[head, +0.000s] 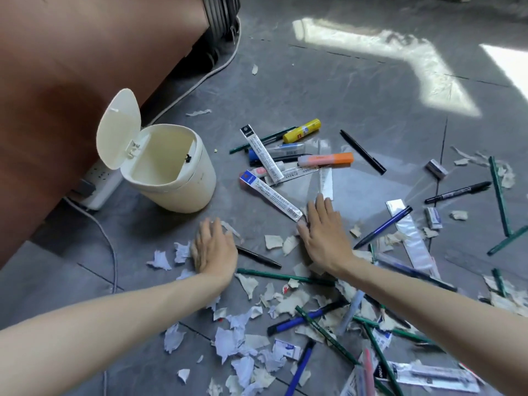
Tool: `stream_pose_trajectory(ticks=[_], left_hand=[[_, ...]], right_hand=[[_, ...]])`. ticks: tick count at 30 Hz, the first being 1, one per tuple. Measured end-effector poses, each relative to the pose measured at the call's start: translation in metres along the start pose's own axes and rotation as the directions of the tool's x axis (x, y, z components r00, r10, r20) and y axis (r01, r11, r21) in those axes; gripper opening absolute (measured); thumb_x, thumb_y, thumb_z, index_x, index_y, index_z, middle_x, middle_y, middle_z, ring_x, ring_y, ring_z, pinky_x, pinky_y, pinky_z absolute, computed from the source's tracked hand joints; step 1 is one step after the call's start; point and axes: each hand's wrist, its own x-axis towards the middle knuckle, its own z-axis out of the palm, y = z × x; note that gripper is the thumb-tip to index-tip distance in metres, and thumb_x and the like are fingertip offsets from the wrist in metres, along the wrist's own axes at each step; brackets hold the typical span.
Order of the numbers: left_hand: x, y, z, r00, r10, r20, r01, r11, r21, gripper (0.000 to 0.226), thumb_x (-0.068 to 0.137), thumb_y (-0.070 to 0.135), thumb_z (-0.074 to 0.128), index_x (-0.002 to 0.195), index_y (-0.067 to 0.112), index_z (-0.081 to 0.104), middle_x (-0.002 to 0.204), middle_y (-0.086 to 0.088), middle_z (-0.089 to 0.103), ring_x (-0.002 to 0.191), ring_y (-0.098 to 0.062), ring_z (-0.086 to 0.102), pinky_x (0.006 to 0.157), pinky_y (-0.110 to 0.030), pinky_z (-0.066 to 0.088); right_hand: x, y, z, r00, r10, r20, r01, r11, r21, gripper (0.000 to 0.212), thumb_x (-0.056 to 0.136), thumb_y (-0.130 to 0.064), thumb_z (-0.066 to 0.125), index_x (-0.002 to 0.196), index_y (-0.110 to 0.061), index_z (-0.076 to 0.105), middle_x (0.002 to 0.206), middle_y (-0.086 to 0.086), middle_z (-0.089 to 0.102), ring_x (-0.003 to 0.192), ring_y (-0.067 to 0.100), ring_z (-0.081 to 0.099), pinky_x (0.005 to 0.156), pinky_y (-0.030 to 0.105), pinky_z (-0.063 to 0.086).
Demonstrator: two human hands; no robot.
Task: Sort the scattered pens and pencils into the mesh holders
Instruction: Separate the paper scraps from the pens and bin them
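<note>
both hands lay flat on the grey tiled floor (pixel 285 90), palms down, fingers straight, gripping nothing. the left hand (pixel 214 247) rested on torn paper scraps (pixel 228 338) just in front of a small cream bin (pixel 194 192), which stood upright with its lid (pixel 118 128) flipped up. the right hand (pixel 323 232) was spread open near the middle of the mess, its thumb side just beside the lower end of a long white packet (pixel 271 200) with a blue and red top. between the two hands lay a black pen (pixel 258 256), and just below it a green pencil (pixel 283 277) stretched across towards the right wrist.

the pens and pencils were all loose on the floor. beyond the right hand sat a cluster: an orange highlighter (pixel 325 160), a yellow marker (pixel 301 130), a second white packet (pixel 261 151) lying across other pens, and a black pen (pixel 363 152) set apart on the right. to the right of the right hand lay a blue pen (pixel 383 227), a black marker (pixel 457 192), a long green pencil (pixel 498 195) and a small eraser (pixel 436 168). more blue pens and green pencils were crossed over one another among the scraps under the right forearm.

behind the bin a white power strip (pixel 98 181) lay against a brown piece of furniture (pixel 71 67)
</note>
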Motion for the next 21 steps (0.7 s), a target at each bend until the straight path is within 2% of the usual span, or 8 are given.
stream_pose_trajectory(ticks=[4, 6, 8, 11, 13, 15, 18, 21], left_hand=[[-0.017, 0.010, 0.009, 0.951, 0.285, 0.123, -0.299, 0.947, 0.118, 0.049, 0.102, 0.027, 0.019, 0.150, 0.015, 0.013, 0.159, 0.001, 0.001, 0.145, -0.010, -0.003, 0.116, -0.033, -0.006], [-0.032, 0.022, 0.016, 0.858, 0.457, 0.234, -0.486, 0.869, 0.087, 0.049, 0.103, 0.028, 0.019, 0.150, 0.016, 0.012, 0.159, 0.002, 0.001, 0.145, -0.008, -0.003, 0.115, -0.030, -0.009], [-0.041, 0.029, 0.020, 0.736, 0.595, 0.323, -0.646, 0.760, 0.072, 0.050, 0.102, 0.024, 0.023, 0.150, 0.018, 0.013, 0.159, 0.003, 0.005, 0.145, -0.007, 0.000, 0.114, -0.026, -0.010], [-0.035, 0.025, 0.007, 0.672, 0.637, 0.377, -0.712, 0.695, 0.097, 0.060, 0.097, 0.009, 0.033, 0.150, 0.018, 0.009, 0.158, 0.004, 0.003, 0.144, -0.006, 0.000, 0.113, -0.023, -0.008], [-0.027, 0.009, -0.017, 0.665, 0.616, 0.423, -0.718, 0.683, 0.135, 0.066, 0.093, 0.004, 0.037, 0.151, 0.017, 0.007, 0.158, 0.003, -0.002, 0.145, -0.008, -0.002, 0.114, -0.024, -0.006], [-0.019, -0.013, -0.047, 0.683, 0.565, 0.462, -0.708, 0.669, 0.228, 0.066, 0.093, 0.006, 0.038, 0.150, 0.016, 0.008, 0.158, 0.000, -0.005, 0.145, -0.012, -0.003, 0.115, -0.027, -0.003], [-0.010, -0.048, -0.077, 0.773, 0.453, 0.444, -0.615, 0.705, 0.352, 0.060, 0.097, 0.021, 0.039, 0.150, 0.021, 0.011, 0.158, -0.004, -0.007, 0.146, -0.018, -0.006, 0.117, -0.039, 0.002], [-0.010, -0.081, -0.067, 0.879, 0.344, 0.330, -0.449, 0.829, 0.332, 0.057, 0.099, 0.040, 0.034, 0.149, 0.031, 0.009, 0.158, -0.004, -0.012, 0.144, -0.021, -0.014, 0.114, -0.051, -0.001]], right_hand=[[-0.036, -0.013, 0.011, 0.993, -0.097, 0.068, 0.099, 0.995, -0.020, 0.069, 0.099, -0.051, 0.012, 0.149, -0.012, -0.014, 0.152, 0.003, -0.029, 0.141, 0.014, -0.026, 0.115, 0.029, -0.013], [-0.047, -0.017, 0.016, 0.983, -0.153, 0.102, 0.162, 0.983, -0.088, 0.076, 0.091, -0.058, -0.001, 0.147, -0.010, -0.017, 0.148, 0.004, -0.033, 0.138, 0.014, -0.030, 0.112, 0.027, -0.017], [-0.052, -0.018, 0.018, 0.977, -0.176, 0.120, 0.189, 0.976, -0.108, 0.074, 0.090, -0.055, -0.002, 0.146, -0.008, -0.018, 0.148, 0.007, -0.033, 0.137, 0.016, -0.031, 0.111, 0.026, -0.018], [-0.057, -0.015, 0.021, 0.975, -0.199, 0.095, 0.210, 0.970, -0.125, 0.073, 0.091, -0.051, -0.004, 0.145, -0.004, -0.016, 0.148, 0.012, -0.031, 0.139, 0.020, -0.029, 0.111, 0.027, -0.019], [-0.062, -0.016, 0.024, 0.978, -0.193, 0.079, 0.200, 0.975, -0.099, 0.072, 0.093, -0.051, -0.001, 0.145, -0.005, -0.021, 0.149, 0.013, -0.033, 0.141, 0.022, -0.029, 0.114, 0.029, -0.017], [-0.065, -0.022, 0.026, 0.984, -0.162, 0.069, 0.163, 0.987, -0.013, 0.067, 0.100, -0.047, 0.014, 0.147, -0.015, -0.023, 0.150, 0.012, -0.034, 0.141, 0.021, -0.030, 0.117, 0.032, -0.013], [-0.062, -0.037, 0.026, 0.979, -0.175, 0.107, 0.178, 0.984, -0.015, 0.058, 0.100, -0.048, 0.021, 0.150, -0.036, -0.005, 0.154, 0.012, -0.027, 0.142, 0.024, -0.027, 0.116, 0.042, -0.012], [-0.060, -0.042, 0.027, 0.982, -0.147, 0.121, 0.160, 0.982, -0.105, 0.059, 0.100, -0.050, 0.016, 0.151, -0.030, -0.004, 0.156, 0.010, -0.022, 0.143, 0.023, -0.024, 0.115, 0.044, -0.013]])
